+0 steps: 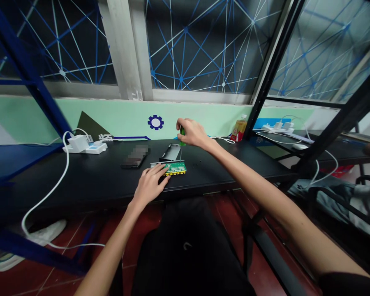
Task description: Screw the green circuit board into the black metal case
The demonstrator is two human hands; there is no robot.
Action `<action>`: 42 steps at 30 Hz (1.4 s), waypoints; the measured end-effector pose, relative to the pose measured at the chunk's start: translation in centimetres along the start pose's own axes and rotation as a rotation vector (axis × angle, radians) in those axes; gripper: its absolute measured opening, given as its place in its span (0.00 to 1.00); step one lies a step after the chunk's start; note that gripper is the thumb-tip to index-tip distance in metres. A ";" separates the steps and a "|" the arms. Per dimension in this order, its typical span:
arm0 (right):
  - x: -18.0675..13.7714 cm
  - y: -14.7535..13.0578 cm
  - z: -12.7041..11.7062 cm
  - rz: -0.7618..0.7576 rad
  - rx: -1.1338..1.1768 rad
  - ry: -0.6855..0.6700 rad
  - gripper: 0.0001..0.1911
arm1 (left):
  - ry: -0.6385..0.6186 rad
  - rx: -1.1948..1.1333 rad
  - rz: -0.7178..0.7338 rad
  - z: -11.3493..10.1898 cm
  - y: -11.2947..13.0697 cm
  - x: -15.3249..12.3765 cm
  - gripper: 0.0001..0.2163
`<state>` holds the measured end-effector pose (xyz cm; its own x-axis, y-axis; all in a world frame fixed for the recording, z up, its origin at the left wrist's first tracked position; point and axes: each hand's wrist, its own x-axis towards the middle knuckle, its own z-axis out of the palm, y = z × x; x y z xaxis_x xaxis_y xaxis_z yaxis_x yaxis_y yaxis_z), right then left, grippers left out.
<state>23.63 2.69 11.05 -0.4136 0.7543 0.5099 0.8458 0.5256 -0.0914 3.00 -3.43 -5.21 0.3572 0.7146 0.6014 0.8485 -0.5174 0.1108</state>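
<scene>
A green circuit board (177, 167) with a row of yellow ports along its front edge lies on the black desk. My left hand (150, 183) holds its left end, fingers over the top and thumb by the front edge. Above the board, my right hand (193, 132) is closed around the green handle of a screwdriver (182, 138). The thin shaft points down to the back of the board; whether its tip touches is too small to tell. Just behind lies an open metal casing (172, 152), dark on its left side.
A dark phone-like object (136, 158), partly blurred, lies left of the casing. A white power strip (91, 147) with a plug and cable is at the left. A bottle (239, 128) stands by the wall at the right. Tiny dark bits (200, 161) lie right of the board.
</scene>
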 end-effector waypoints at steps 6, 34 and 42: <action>0.0 -0.3 0.2 0.043 -0.026 0.011 0.18 | 0.012 0.009 0.003 0.2 -0.1 0.1 0.17; -0.3 -0.4 -0.5 0.084 -0.014 -0.024 0.21 | 0.013 0.013 0.004 0.1 -0.1 -0.1 0.16; -1.1 0.6 0.1 0.061 0.014 0.044 0.22 | 0.005 0.045 0.009 0.3 -0.3 -0.3 0.16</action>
<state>24.58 2.20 10.29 -0.3458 0.7671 0.5404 0.8641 0.4848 -0.1352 2.70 -3.35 -5.66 0.3630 0.7076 0.6062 0.8620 -0.5021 0.0698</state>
